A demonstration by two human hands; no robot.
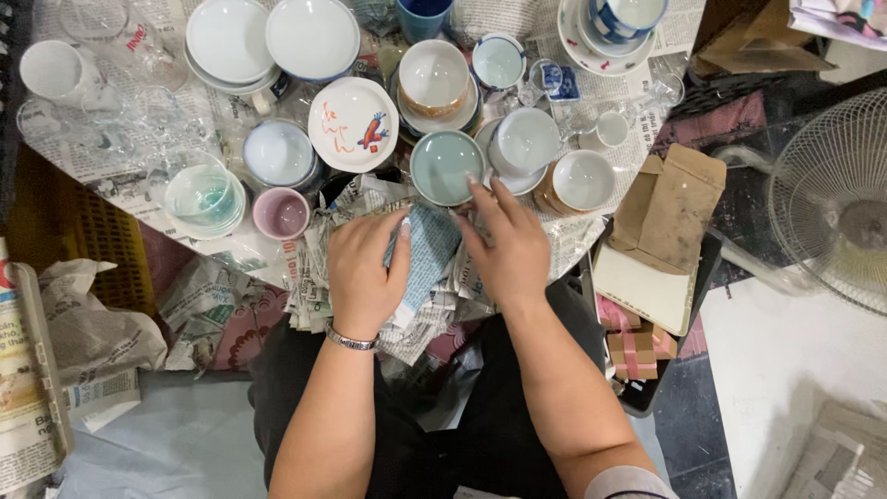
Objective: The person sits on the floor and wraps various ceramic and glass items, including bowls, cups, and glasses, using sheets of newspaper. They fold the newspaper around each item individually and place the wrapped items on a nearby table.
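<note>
Dark floor (711, 434), white fan (832, 199)

Worktop: a low surface (139, 189) is seen, covered all over with newspaper sheets.
Plates: two white plates (273, 39) are set at the far edge; a plate painted with a red figure (353, 125) lies nearer.
Bowls: a pale green bowl (446, 166), a pink bowl (281, 213) and a bluish bowl (278, 153) are placed near the front.
Cups: white cups (582, 180) are stood on saucers at the right.
Glassware: clear glasses (139, 111) are grouped at the left, beside a white mug (55, 72).
Paper stack: a pile of newspaper (370, 199) is laid at the near edge.
Floor: a flattened cardboard box (670, 208) and a wire fan guard (832, 199) are seen to the right.
</note>
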